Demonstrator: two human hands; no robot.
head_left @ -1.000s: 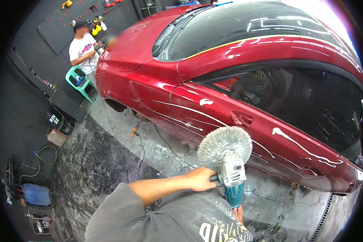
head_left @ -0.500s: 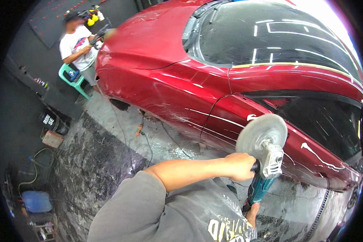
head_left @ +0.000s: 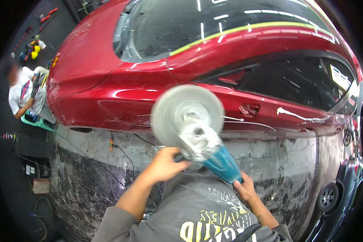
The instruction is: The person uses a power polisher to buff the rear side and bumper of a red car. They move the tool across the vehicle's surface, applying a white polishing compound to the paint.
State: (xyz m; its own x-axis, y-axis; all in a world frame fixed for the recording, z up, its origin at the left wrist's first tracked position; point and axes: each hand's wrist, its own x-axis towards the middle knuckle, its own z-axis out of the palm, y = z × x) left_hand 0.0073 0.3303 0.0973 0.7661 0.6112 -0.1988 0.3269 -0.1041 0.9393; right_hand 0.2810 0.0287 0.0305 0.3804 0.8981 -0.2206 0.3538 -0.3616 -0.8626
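A teal-and-silver polisher (head_left: 224,164) is held across the front of my body. Its round white pad (head_left: 167,115) looks blurred and covers the side of the red car (head_left: 139,82), around the front of the door; whether it presses on the paint I cannot tell. My left hand (head_left: 165,164) is closed around the black side handle next to the polisher's head. Lower down, my right hand (head_left: 246,186) grips the rear end of the teal body. White streaks of compound (head_left: 302,116) mark the door right of the pad.
Yellow tape (head_left: 246,29) edges the windshield. Another person (head_left: 26,90) at the car's front holds a power tool beside a green chair (head_left: 38,121). Cords and an orange connector (head_left: 111,144) lie on the floor. A dark car (head_left: 339,197) stands at lower right.
My view has swung rightward along the car. The polisher and both hands sit further left in the picture, with the pad somewhat nearer the fender. My right hand shows more fully.
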